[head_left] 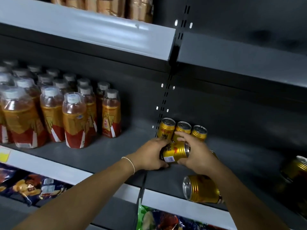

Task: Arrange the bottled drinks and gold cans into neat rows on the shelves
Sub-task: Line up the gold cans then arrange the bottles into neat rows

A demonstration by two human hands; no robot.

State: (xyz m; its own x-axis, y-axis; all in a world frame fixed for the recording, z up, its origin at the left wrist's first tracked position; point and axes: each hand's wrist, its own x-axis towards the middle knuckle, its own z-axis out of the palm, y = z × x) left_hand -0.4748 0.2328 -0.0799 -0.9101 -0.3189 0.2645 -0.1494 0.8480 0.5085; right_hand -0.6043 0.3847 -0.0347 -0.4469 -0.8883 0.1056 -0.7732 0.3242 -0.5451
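**Both hands on one gold can, loose cans close by**

The left hand [150,154] and the right hand [194,153] both grip the held can [176,151], which is turned on its side just above the grey shelf [103,156]. The left fingers curl round its base end. The right fingers arch over its top end, with the thumb beneath it. Whether the can touches the shelf cannot be told.

Just behind the hands, three upright cans [183,128] stand side by side against the back panel, next to the slotted upright [164,100]. The right fingertips lie in front of the middle one.

A toppled can [201,189] lies on its side near the shelf's front lip, partly under the right forearm. Another fallen can [297,170] lies at the far right edge, blurred.

The bottled drinks [74,120] stand in packed rows on the left half of the same shelf, well apart from the cans.

A thin bracelet [131,162] circles the left wrist. Snack packets [31,183] lie on the shelf below, and tan packages [116,7] sit on the upper shelf [93,29].
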